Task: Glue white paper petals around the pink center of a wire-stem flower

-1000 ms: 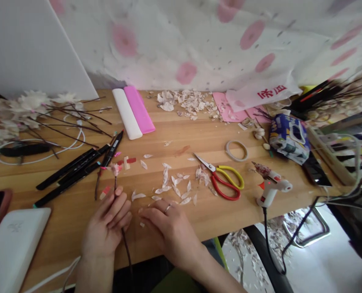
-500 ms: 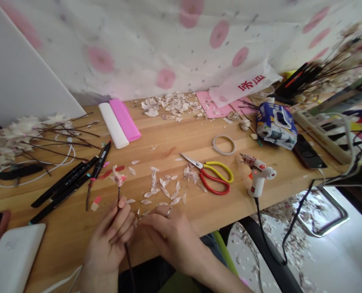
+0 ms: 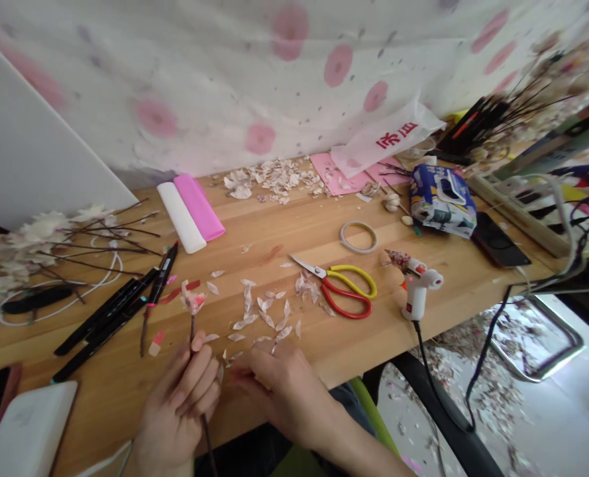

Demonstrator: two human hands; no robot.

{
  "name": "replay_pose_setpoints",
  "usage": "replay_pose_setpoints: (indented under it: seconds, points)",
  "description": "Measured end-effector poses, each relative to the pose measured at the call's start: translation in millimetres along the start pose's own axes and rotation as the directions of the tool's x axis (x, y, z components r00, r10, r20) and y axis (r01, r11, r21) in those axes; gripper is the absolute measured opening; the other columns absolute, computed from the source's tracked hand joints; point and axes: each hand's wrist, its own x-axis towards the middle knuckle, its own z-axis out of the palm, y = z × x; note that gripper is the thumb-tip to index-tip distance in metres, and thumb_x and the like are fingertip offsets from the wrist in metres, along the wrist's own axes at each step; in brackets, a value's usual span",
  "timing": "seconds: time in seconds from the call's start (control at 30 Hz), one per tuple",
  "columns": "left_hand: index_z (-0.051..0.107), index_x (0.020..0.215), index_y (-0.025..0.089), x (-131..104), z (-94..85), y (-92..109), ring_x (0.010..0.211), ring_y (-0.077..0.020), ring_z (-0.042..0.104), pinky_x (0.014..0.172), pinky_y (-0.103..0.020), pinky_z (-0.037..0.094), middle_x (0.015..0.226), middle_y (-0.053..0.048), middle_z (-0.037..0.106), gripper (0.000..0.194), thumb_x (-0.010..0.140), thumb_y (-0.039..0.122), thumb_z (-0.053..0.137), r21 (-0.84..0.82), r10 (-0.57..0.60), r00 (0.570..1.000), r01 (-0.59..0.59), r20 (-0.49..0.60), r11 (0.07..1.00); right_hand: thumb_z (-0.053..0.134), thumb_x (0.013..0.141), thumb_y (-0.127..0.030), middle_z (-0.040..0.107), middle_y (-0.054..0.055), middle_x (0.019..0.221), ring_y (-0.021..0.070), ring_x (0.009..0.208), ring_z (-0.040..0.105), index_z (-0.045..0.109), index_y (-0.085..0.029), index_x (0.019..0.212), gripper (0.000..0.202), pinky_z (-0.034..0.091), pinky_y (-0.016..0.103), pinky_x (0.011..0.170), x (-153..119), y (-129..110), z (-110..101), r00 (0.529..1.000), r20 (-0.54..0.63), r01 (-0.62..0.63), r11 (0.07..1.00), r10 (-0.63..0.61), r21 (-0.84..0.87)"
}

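My left hand (image 3: 182, 397) is closed around the thin dark stem of a small pink-and-white handmade flower (image 3: 193, 301), which stands upright above the fingers. My right hand (image 3: 281, 387) rests low over the table's front edge with its fingers curled together. Whatever those fingertips may hold is hidden. Several pale, pointed petals (image 3: 267, 319) lie loose just beyond my right hand. Scissors (image 3: 346, 285) with one red and one yellow handle lie beyond them, blades slightly apart. A white glue gun (image 3: 418, 291) stands on the table to the right, its nozzle pointing left.
Black markers (image 3: 110, 311) and finished white flowers (image 3: 36, 245) lie at the left. Pink and white crepe rolls (image 3: 199, 209), a petal heap (image 3: 279, 177) and a tape ring (image 3: 358, 236) sit farther back. A wipes pack (image 3: 443, 199) and phone (image 3: 500, 238) are right. The glue gun's cord (image 3: 433, 384) hangs over the edge.
The view has shifted slightly. My left hand still holds the flower stem in about the same place, and my right hand stays low by the loose petals with its fingers drawn in.
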Motion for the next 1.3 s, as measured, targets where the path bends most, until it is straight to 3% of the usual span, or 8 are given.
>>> replay_pose_setpoints:
  seconds: [0.23, 0.33, 0.5, 0.67, 0.77, 0.87, 1.07, 1.3]
  points:
    - [0.066, 0.081, 0.016, -3, -3.5, 3, 0.045, -0.0053, 0.009, 0.039, -0.018, 0.008, 0.056, 0.012, 0.005, 0.013, 0.089, 0.006, 0.067, -0.013, 0.023, 0.999, -0.023, 0.048, 1.000, 0.063, 0.098, -0.019, 0.071, 0.001, 0.082, 0.0149, 0.077, 0.067, 0.069, -0.021, 0.090, 0.010, 0.054, 0.030, 0.088, 4, 24, -23, 0.979, -0.192, 0.067, 0.997, -0.072, -0.030]
    - [0.068, 0.082, 0.015, -2, -1.2, 3, 0.046, -0.0043, 0.007, 0.041, -0.019, 0.006, 0.056, 0.013, 0.004, 0.010, 0.084, 0.010, 0.077, 0.010, -0.006, 0.999, 0.005, 0.045, 1.000, 0.064, 0.096, -0.014, 0.070, -0.002, 0.077, 0.0151, 0.073, 0.067, 0.066, -0.020, 0.087, 0.011, 0.037, 0.051, 0.115, 8, 39, -35, 0.980, -0.180, 0.047, 0.982, -0.080, -0.184]
    - [0.069, 0.077, 0.015, -2, 6.1, 5, 0.045, -0.0032, 0.006, 0.040, -0.018, 0.006, 0.054, 0.013, 0.003, 0.018, 0.075, 0.012, 0.087, 0.051, -0.006, 0.999, 0.004, 0.047, 0.999, 0.061, 0.096, -0.011, 0.070, -0.001, 0.076, 0.0167, 0.074, 0.067, 0.065, -0.020, 0.083, 0.016, 0.029, 0.061, 0.117, 10, 48, -35, 0.989, -0.150, -0.038, 0.964, -0.002, -0.263]
    - [0.070, 0.076, 0.018, -3, 7.8, 7, 0.046, -0.0046, 0.005, 0.038, -0.014, 0.015, 0.056, 0.012, 0.002, 0.021, 0.072, 0.016, 0.090, 0.056, -0.003, 1.000, 0.004, -0.014, 0.998, 0.064, 0.094, -0.011, 0.070, 0.000, 0.079, 0.0170, 0.080, 0.069, 0.067, -0.020, 0.085, 0.012, 0.050, 0.042, 0.103, 3, 39, -27, 0.993, -0.113, -0.009, 0.973, -0.018, -0.231]
    - [0.070, 0.075, 0.017, -3, 7.5, 7, 0.046, -0.0044, 0.005, 0.038, -0.013, 0.019, 0.056, 0.012, 0.002, 0.023, 0.068, 0.013, 0.092, 0.078, -0.004, 0.999, 0.007, -0.034, 0.997, 0.063, 0.095, -0.013, 0.070, 0.000, 0.078, 0.0161, 0.078, 0.069, 0.067, -0.020, 0.087, 0.011, 0.047, 0.045, 0.108, -2, 36, -31, 0.992, -0.118, 0.018, 0.976, -0.045, -0.217]
    - [0.069, 0.075, 0.016, -2, 5.9, 8, 0.046, -0.0046, 0.005, 0.037, -0.013, 0.021, 0.055, 0.013, 0.002, 0.024, 0.068, 0.014, 0.092, 0.084, -0.007, 1.000, 0.009, -0.030, 0.996, 0.066, 0.095, -0.017, 0.072, -0.003, 0.076, 0.0145, 0.072, 0.070, 0.068, -0.022, 0.088, 0.009, 0.045, 0.047, 0.111, -8, 39, -44, 0.974, -0.217, 0.029, 0.981, -0.071, -0.190]
    - [0.068, 0.079, 0.017, -2, 2.0, 7, 0.046, -0.0064, 0.008, 0.038, -0.014, 0.021, 0.056, 0.012, 0.006, 0.014, 0.080, 0.017, 0.082, 0.060, -0.006, 1.000, 0.007, -0.025, 0.998, 0.074, 0.089, -0.020, 0.078, 0.001, 0.079, 0.0179, 0.072, 0.074, 0.073, -0.021, 0.084, 0.005, 0.058, 0.027, 0.071, -21, 52, -81, 0.876, -0.482, -0.113, 0.980, 0.021, -0.164]
    - [0.074, 0.080, 0.016, 2, 20.9, -4, 0.043, -0.0042, 0.003, 0.037, -0.018, 0.006, 0.051, 0.013, 0.005, 0.010, 0.080, 0.015, 0.084, 0.063, -0.029, 0.990, 0.020, 0.135, 0.998, 0.076, 0.086, -0.014, 0.080, -0.002, 0.082, 0.0154, 0.075, 0.076, 0.076, -0.023, 0.086, 0.009, 0.058, 0.023, 0.074, -12, 33, -87, 0.819, -0.574, -0.096, 0.987, 0.006, -0.126]
